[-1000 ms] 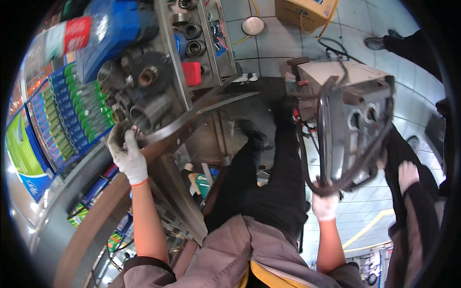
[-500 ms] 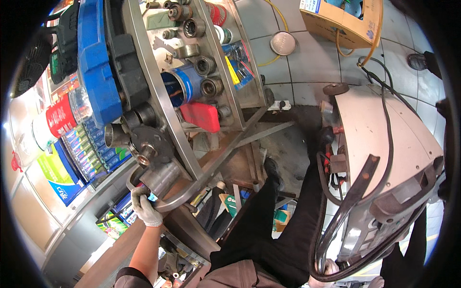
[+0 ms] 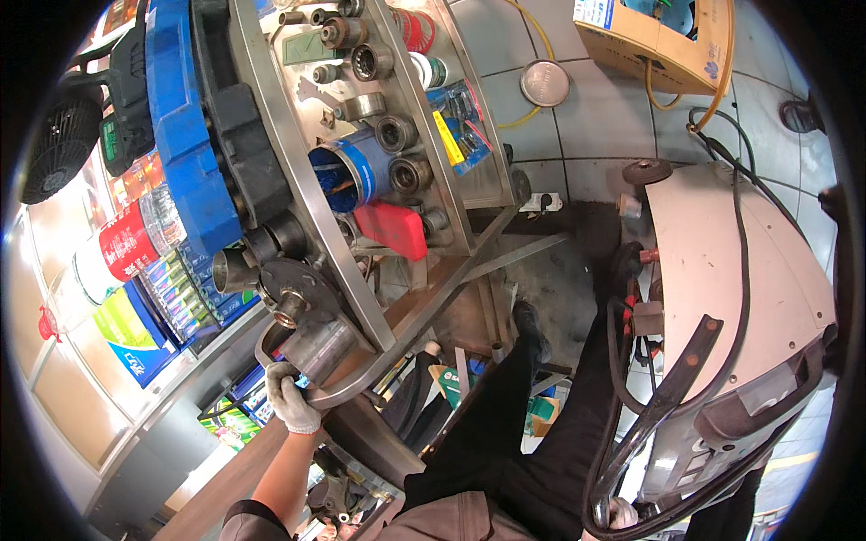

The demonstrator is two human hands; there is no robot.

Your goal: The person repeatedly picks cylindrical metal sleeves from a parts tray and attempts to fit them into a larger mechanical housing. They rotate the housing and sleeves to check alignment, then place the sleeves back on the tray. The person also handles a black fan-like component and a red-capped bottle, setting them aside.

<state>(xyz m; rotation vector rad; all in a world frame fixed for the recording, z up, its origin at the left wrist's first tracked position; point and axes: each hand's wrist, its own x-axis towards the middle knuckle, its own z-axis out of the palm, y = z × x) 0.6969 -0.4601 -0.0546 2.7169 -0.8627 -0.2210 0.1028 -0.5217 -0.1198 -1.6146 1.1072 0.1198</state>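
In a pale work glove, my left hand [image 3: 290, 398] is closed around the curved metal push handle [image 3: 365, 383] of a steel tool trolley [image 3: 372, 316]. A metal cylinder with a dark round flange [image 3: 299, 288] sits on the trolley just above that hand. Low on the right, my right hand [image 3: 621, 512], partly hidden, is closed on the metal tube handle [image 3: 624, 460] of a white and grey wheeled machine [image 3: 740, 270]. A thick black cable [image 3: 744, 261] loops over this machine and its handle. My fingers are only partly visible on that side.
Sockets [image 3: 397, 133], a blue can [image 3: 347, 171] and a red block [image 3: 392, 230] fill the trolley shelves. Blue and black cases [image 3: 194, 126] lie on top. A cardboard box [image 3: 663, 41] and a round metal floor cover [image 3: 545, 84] are ahead. My legs stand between trolley and machine.
The whole view has shifted slightly, so trolley and machine appear a little further right and lower. Both hands keep their grips.
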